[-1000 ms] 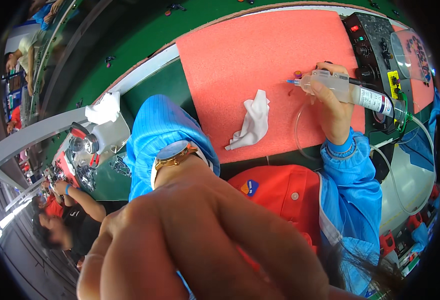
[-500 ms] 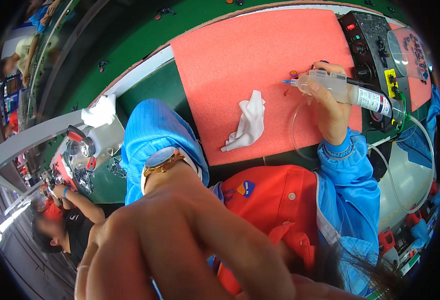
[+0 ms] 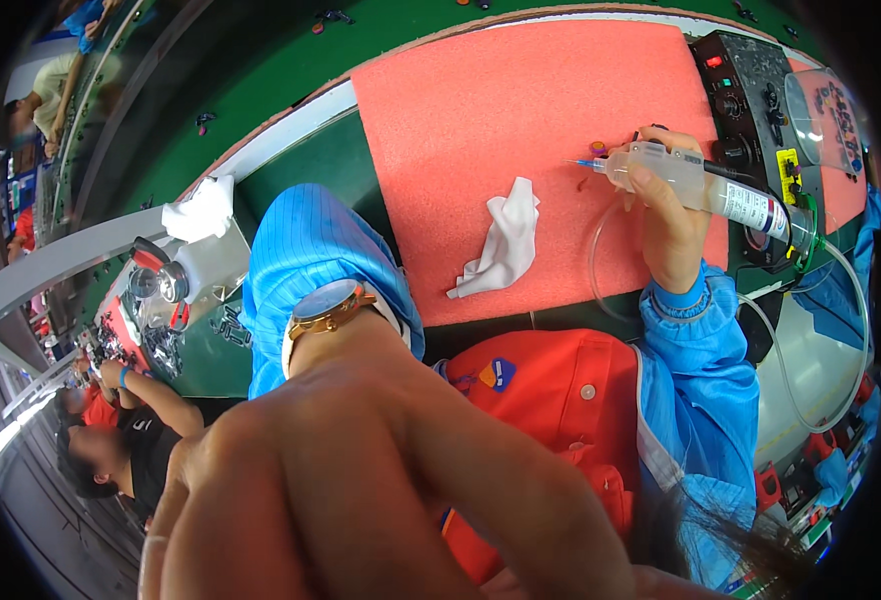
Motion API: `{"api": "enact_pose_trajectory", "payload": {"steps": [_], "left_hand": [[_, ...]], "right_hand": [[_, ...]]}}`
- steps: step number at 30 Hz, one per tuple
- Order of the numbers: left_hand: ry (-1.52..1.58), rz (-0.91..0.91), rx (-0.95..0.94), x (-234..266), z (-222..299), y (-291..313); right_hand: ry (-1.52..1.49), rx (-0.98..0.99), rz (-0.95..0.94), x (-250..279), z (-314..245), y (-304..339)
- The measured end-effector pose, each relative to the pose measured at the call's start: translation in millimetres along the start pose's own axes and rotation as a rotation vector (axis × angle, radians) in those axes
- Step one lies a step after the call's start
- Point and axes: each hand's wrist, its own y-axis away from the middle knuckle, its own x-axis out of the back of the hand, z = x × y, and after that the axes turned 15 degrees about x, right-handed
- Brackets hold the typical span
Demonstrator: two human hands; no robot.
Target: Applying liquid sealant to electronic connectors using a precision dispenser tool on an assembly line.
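My right hand (image 3: 673,215) is closed around a glue-dispensing syringe (image 3: 751,207) with a translucent front holder and a thin blue needle tip. The needle points left above a pink foam mat (image 3: 431,130). Just beyond it, a small purple-and-orange part (image 3: 599,149) lies on the mat. A crumpled white cloth (image 3: 506,240) rests left of my right hand, untouched. My left hand (image 3: 351,460) is raised very close to the camera, a gold watch (image 3: 329,306) on its wrist. Its fingers run down past the lower edge, so their tips and anything they hold are hidden.
A black dispenser controller (image 3: 746,110) stands at the right of the mat, joined to the syringe by a clear hose (image 3: 854,330). Beside it is a clear plastic cup (image 3: 823,125) with small parts. Clear bottles (image 3: 201,275) and white tissue (image 3: 199,212) stand left. Another person (image 3: 146,440) sits at lower left.
The view has shifted slightly, moving the mat and syringe a little right in the picture. My left hand reaches slightly lower and farther right. The right hand keeps its grip on the syringe.
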Motion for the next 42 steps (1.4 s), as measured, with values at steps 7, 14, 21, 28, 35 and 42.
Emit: {"api": "enact_pose_trajectory", "payload": {"steps": [7,14,21,28,35,42], "left_hand": [[-0.051,-0.026,-0.019,-9.1,24.6,2.2],[0.006,-0.136,0.004,2.9,27.7,-1.2],[-1.712,0.603,0.361,115.7,-70.5,-30.9],[-1.288,0.532,0.555,125.8,-89.0,-29.4],[-0.056,0.464,0.763,56.6,-53.3,30.5],[0.121,0.415,0.847,34.5,-65.3,54.3]], "right_hand": [[-0.023,0.017,-0.028,-5.0,-13.3,0.4],[-0.001,0.036,0.027,4.4,-1.6,1.0],[0.010,0.033,0.025,1.3,-5.4,1.2],[0.001,0.011,0.036,4.9,-4.9,-1.3],[-0.032,0.023,0.035,8.8,-4.9,-1.3],[0.018,0.069,0.009,8.1,-3.2,-0.1]]}}
